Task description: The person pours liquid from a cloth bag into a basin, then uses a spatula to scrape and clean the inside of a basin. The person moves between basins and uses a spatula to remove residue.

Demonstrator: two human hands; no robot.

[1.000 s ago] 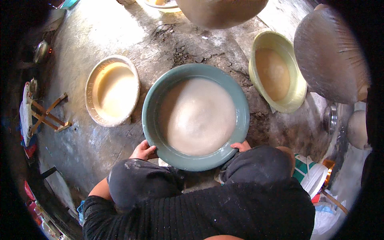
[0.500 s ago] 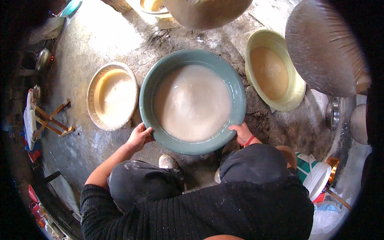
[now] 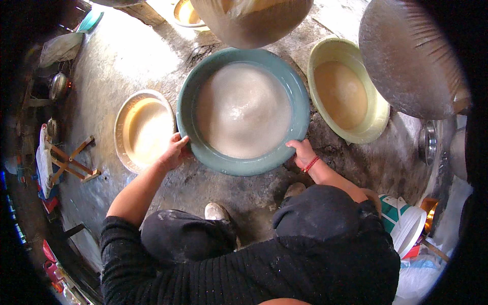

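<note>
A large teal basin (image 3: 184, 96) holds a pale, cloudy mixture (image 3: 243, 109) in the middle of the view. My left hand (image 3: 175, 150) grips its lower-left rim, thumb on top. On the lower-right rim my right hand (image 3: 301, 151), with a red cord bracelet on the wrist, is closed in the same way. A smaller pale basin (image 3: 122, 127) with yellowish liquid stands beside my left hand. To the right, an oval pale-yellow tub (image 3: 376, 119) contains murky tan liquid.
Large rounded grey-brown objects (image 3: 251, 20) hang over the far edge and upper right. A wooden folding stand (image 3: 71, 160) is at left, a metal bowl (image 3: 428, 142) at right, a white-and-green bucket (image 3: 404, 223) by my right knee. My shoes (image 3: 216, 213) rest on the cracked concrete floor.
The teal basin has moved forward, away from my knees, with both hands holding its rim. My arms are more stretched out and more floor shows around my shoes.
</note>
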